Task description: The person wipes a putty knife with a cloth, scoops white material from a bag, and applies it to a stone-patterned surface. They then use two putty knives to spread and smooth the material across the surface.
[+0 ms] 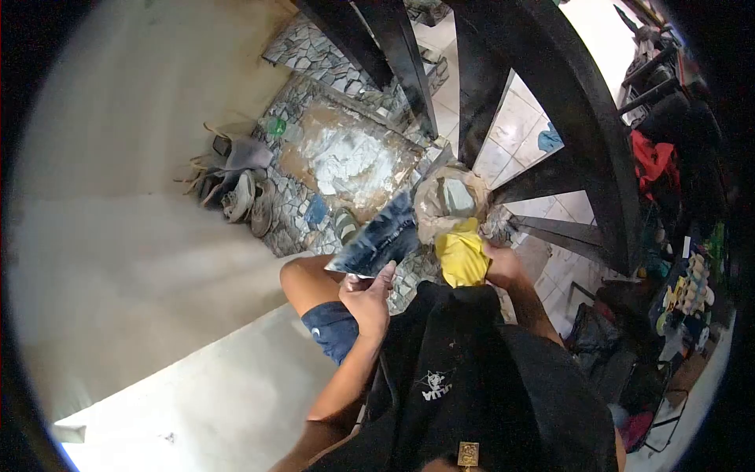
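My left hand (368,303) grips one edge of a dark, flat, roughly rectangular panel (381,240) with whitish smears; thumb and fingers pinch its near side. In my right hand (502,266) is a crumpled yellow cloth (462,253), held just right of the panel. Beyond the cloth stands an open brownish bag (429,208) with something pale grey (458,195) in its mouth. White powder or paste (350,161) is spread over a brown sheet on the stone-patterned floor, past the panel.
Dark stair treads and a curved black stringer (582,63) close off the right side. Shoes (240,197) and a grey bag (245,153) lie against the left wall (141,197). A green item (275,126) and a blue scrap (316,209) lie on the floor. Clutter (684,291) fills the far right.
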### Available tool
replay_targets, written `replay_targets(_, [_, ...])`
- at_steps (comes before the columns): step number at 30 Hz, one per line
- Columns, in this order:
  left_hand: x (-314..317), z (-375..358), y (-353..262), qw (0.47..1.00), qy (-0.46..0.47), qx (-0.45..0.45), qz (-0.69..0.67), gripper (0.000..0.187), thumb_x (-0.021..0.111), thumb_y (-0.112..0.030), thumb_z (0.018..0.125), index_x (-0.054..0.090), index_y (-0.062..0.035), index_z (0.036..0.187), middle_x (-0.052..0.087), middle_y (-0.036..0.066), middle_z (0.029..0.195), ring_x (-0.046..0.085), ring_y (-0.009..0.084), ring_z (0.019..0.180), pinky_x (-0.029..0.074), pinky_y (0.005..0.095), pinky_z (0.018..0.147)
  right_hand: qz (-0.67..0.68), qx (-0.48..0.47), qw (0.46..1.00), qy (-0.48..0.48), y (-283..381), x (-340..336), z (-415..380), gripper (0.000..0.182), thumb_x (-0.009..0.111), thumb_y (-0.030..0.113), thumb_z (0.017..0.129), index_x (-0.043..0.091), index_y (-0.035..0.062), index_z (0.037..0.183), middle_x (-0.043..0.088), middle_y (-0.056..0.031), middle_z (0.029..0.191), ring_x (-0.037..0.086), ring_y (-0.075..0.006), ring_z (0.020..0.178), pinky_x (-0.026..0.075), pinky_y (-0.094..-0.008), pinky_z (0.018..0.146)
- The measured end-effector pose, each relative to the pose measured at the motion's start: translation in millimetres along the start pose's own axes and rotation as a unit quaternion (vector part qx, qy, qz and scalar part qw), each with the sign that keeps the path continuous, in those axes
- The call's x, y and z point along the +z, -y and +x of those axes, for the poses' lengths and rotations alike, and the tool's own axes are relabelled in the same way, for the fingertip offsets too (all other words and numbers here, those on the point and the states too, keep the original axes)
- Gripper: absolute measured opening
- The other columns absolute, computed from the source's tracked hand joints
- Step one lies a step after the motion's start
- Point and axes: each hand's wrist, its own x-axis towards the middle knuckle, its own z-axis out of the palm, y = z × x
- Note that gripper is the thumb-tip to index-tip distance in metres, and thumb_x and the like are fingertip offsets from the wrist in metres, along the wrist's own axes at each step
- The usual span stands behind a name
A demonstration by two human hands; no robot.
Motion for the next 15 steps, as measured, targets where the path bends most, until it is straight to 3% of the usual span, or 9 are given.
replay_targets(2, [-1.7, 6.8, 8.2, 0.998, 0.029, -0.044, -0.039, 0.017, 0.07, 0.001, 0.072, 0.054, -0.0035, 0.07, 0.056, 0.001, 0.061, 0.047, 0.0071, 0.046, 0.038, 0.021, 0.042, -0.096, -0.038, 0.995, 0.001, -4.1, 7.6, -9.7, 0.041, 0.048, 0.023, 0.09, 0.043, -0.0013, 0.122, 0.053, -0.0117, 0.118, 0.053, -0.0226, 0.106, 0.042, -0.0349, 0.092])
replay_targets(4, [7.0, 11.7, 10.6, 0.995, 0.035, -0.059, -0.07, 0.011, 0.067, 0.001, 0.076, 0.057, -0.0034, 0.077, 0.058, 0.001, 0.068, 0.048, 0.007, 0.051, 0.039, 0.0218, 0.046, -0.034, -0.042, 0.998, -0.046, -3.6, 38.8, -17.1, 0.036, 0.047, 0.025, 0.091, 0.048, 0.0005, 0.117, 0.056, -0.0108, 0.112, 0.055, -0.0219, 0.101, 0.044, -0.0355, 0.089])
replay_targets(5, [10.5, 13.9, 15.4, 0.993, 0.031, -0.062, -0.097, 0.011, 0.067, 0.001, 0.075, 0.057, -0.0039, 0.075, 0.058, 0.0, 0.066, 0.047, 0.0079, 0.05, 0.039, 0.0218, 0.046, 0.074, -0.032, 0.993, -0.087, 0.3, 75.4, -12.7, 0.033, 0.047, 0.026, 0.091, 0.05, 0.0018, 0.114, 0.058, -0.0102, 0.108, 0.056, -0.021, 0.099, 0.045, -0.0353, 0.088])
replay_targets(7, [14.8, 13.5, 13.4, 0.994, 0.06, -0.047, -0.082, 0.012, 0.067, 0.001, 0.075, 0.057, -0.004, 0.074, 0.058, 0.001, 0.067, 0.049, 0.0081, 0.052, 0.04, 0.022, 0.047, 0.229, -0.028, 0.972, -0.042, -5.7, 111.5, 3.9, 0.03, 0.052, 0.026, 0.088, 0.053, 0.0039, 0.109, 0.06, -0.0085, 0.098, 0.058, -0.02, 0.091, 0.047, -0.0348, 0.082])
replay_targets(8, [16.6, 11.5, 11.5, 0.994, 0.074, -0.039, -0.076, 0.012, 0.067, 0.002, 0.075, 0.057, -0.0041, 0.073, 0.059, 0.001, 0.068, 0.049, 0.0082, 0.052, 0.04, 0.0221, 0.047, 0.276, -0.031, 0.96, 0.043, -9.1, 119.6, 11.3, 0.03, 0.056, 0.025, 0.086, 0.053, 0.0045, 0.107, 0.06, -0.0075, 0.093, 0.059, -0.02, 0.086, 0.049, -0.0345, 0.077])
replay_targets(9, [19.1, 7.8, 11.0, 0.994, 0.075, -0.053, -0.058, 0.012, 0.068, 0.002, 0.074, 0.057, -0.0037, 0.073, 0.06, 0.001, 0.069, 0.051, 0.0087, 0.055, 0.042, 0.0225, 0.049, 0.217, -0.059, 0.974, 0.039, -20.2, 118.4, 22.9, 0.021, 0.058, 0.018, 0.083, 0.053, 0.0059, 0.099, 0.058, -0.0046, 0.086, 0.058, -0.0175, 0.077, 0.05, -0.0329, 0.07])
replay_targets(13, [25.8, 3.9, 13.7, 0.992, 0.058, -0.062, -0.09, 0.009, 0.065, 0.008, 0.073, 0.059, 0.0018, 0.077, 0.063, 0.006, 0.08, 0.057, 0.0112, 0.063, 0.048, 0.0248, 0.059, -0.038, -0.128, 0.98, -0.148, -9.9, 150.9, 43.0, 0.02, 0.06, 0.01, 0.081, 0.049, 0.0038, 0.097, 0.056, -0.0036, 0.077, 0.058, -0.015, 0.069, 0.05, -0.0291, 0.062])
replay_targets(15, [18.5, 8.4, 20.8, 0.994, 0.071, -0.045, -0.064, 0.014, 0.062, 0.012, 0.071, 0.06, 0.0053, 0.083, 0.063, 0.008, 0.083, 0.058, 0.0123, 0.066, 0.049, 0.0255, 0.062, -0.096, -0.127, 0.979, -0.129, -6.9, 148.3, 50.9, 0.018, 0.062, 0.01, 0.081, 0.051, 0.0024, 0.093, 0.057, -0.0034, 0.078, 0.057, -0.0133, 0.066, 0.049, -0.0265, 0.061])
